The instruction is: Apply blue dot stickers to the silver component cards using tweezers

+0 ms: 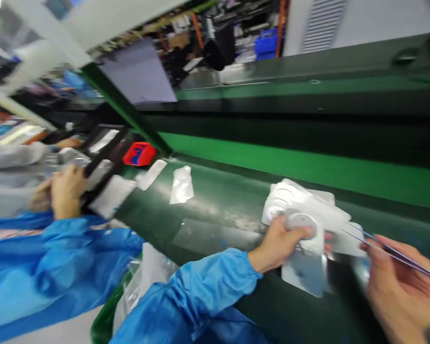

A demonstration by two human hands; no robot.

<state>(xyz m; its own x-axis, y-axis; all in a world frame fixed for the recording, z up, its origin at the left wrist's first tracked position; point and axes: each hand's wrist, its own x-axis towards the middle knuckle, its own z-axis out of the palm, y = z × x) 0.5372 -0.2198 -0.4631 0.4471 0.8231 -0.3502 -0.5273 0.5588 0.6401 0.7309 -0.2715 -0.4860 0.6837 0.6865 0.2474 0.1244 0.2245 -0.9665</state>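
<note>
My left hand [282, 242] is closed on a flat white piece [310, 243] with a rounded top, thumb on its face and fingertips showing at the far side. The lower part of this piece looks grey and shiny. Behind it lies a fanned pile of similar white pieces [286, 195] on the green bench top. At the right, my right hand [397, 282] pinches a pair of thin tweezers [387, 248]. Their two tips are slightly apart and point toward the white piece; I cannot tell if they touch it.
A clear plastic sheet [215, 237] and a crumpled silvery-white packet [182, 185] lie on the green bench [222, 200]. Farther left are a white strip [152, 174] and a red box [139, 154]. A co-worker's hands [66, 191] work at the left. A green ledge [308, 177] runs behind.
</note>
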